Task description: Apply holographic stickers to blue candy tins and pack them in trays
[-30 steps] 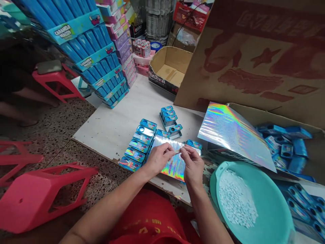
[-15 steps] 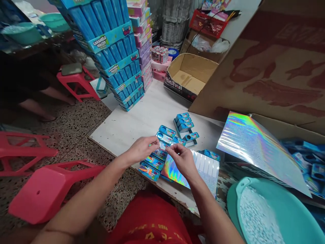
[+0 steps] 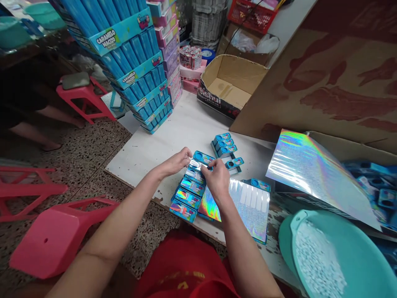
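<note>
At the front edge of the table (image 3: 161, 140), left hand (image 3: 177, 162) and right hand (image 3: 217, 179) are pinching a holographic sticker (image 3: 200, 165) by its ends (flimsy, likely tacky) over a row of blue boxes (image 3: 187, 196).

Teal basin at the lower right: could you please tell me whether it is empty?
No, the teal basin holds a heap of small white pieces spread over its bottom.

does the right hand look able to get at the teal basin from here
Probably yes: the teal basin sits close on that side, and only the flat holographic sheet lies between it and the right hand, which is busy at the row of blue boxes.
</note>
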The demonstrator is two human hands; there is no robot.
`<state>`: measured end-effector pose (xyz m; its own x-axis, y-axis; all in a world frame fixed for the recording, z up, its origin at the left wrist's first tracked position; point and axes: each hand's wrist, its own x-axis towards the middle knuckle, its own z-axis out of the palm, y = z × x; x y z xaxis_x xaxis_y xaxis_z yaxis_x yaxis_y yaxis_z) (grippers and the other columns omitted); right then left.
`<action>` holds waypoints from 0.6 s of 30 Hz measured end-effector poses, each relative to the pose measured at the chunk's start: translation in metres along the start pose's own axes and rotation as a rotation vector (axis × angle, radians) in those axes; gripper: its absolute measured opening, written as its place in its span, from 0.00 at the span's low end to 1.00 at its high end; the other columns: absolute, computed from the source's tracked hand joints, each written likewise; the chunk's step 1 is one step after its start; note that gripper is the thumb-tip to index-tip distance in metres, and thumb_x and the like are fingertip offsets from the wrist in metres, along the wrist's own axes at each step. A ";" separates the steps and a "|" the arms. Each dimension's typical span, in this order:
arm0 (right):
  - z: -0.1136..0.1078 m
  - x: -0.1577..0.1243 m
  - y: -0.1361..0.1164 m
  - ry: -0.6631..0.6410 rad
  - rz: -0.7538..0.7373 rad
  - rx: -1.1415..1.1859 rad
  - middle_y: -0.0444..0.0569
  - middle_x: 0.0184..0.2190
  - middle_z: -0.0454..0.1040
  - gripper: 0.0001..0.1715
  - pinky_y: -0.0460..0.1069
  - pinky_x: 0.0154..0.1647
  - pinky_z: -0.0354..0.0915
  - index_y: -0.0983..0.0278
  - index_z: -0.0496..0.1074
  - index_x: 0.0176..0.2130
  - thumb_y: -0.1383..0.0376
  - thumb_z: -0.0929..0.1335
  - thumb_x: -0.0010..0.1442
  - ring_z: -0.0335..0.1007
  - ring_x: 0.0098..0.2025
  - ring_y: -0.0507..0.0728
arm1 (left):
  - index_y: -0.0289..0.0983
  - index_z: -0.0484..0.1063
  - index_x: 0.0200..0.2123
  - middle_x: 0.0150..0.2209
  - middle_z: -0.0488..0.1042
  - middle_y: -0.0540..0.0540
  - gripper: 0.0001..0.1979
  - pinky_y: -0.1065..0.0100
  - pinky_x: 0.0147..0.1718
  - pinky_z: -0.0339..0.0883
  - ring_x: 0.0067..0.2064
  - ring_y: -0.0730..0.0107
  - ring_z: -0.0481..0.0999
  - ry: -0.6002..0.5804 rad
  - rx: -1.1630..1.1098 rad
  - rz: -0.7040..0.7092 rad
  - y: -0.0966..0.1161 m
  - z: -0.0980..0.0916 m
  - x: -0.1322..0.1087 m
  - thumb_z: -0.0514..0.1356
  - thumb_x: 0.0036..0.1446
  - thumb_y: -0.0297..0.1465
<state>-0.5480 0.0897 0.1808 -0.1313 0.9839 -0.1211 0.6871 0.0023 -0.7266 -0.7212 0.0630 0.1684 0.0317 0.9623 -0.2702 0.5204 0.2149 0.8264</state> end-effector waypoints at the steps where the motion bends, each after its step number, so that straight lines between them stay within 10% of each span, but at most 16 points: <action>1: 0.000 0.002 0.003 0.004 0.026 0.062 0.39 0.21 0.62 0.13 0.47 0.25 0.49 0.60 0.61 0.28 0.60 0.69 0.46 0.57 0.23 0.53 | 0.38 0.61 0.40 0.23 0.61 0.55 0.09 0.72 0.28 0.58 0.27 0.72 0.64 0.018 0.010 -0.041 -0.005 0.005 0.000 0.51 0.53 0.31; 7: 0.009 0.007 0.014 0.005 0.093 0.300 0.32 0.18 0.56 0.23 0.46 0.24 0.52 0.60 0.56 0.32 0.56 0.71 0.43 0.56 0.20 0.51 | 0.37 0.68 0.48 0.43 0.74 0.45 0.18 0.66 0.42 0.66 0.43 0.65 0.72 0.322 0.089 -0.062 -0.017 0.029 -0.013 0.47 0.55 0.29; 11: 0.012 0.006 0.022 -0.034 0.018 0.431 0.32 0.18 0.57 0.19 0.46 0.23 0.54 0.60 0.57 0.35 0.58 0.69 0.48 0.57 0.20 0.50 | 0.41 0.72 0.47 0.50 0.73 0.47 0.18 0.62 0.50 0.64 0.51 0.60 0.70 0.120 0.307 -0.030 -0.010 0.017 -0.033 0.50 0.55 0.29; 15: -0.013 0.002 0.064 0.076 -0.055 0.525 0.41 0.28 0.67 0.16 0.47 0.29 0.60 0.62 0.62 0.40 0.56 0.66 0.55 0.64 0.28 0.52 | 0.38 0.72 0.47 0.50 0.72 0.43 0.17 0.58 0.52 0.63 0.51 0.60 0.70 0.491 0.466 -0.056 0.033 0.019 -0.058 0.49 0.58 0.28; 18: -0.040 0.000 0.118 0.335 -0.111 0.265 0.50 0.36 0.69 0.14 0.51 0.37 0.62 0.64 0.65 0.40 0.57 0.62 0.60 0.65 0.37 0.56 | 0.38 0.70 0.47 0.45 0.73 0.45 0.15 0.65 0.49 0.66 0.48 0.68 0.70 0.563 0.359 0.200 0.081 0.068 -0.057 0.48 0.62 0.29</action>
<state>-0.4383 0.0976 0.1220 0.0748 0.9839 0.1622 0.4693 0.1088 -0.8763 -0.6233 0.0147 0.2170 -0.2406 0.9384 0.2479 0.8036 0.0493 0.5931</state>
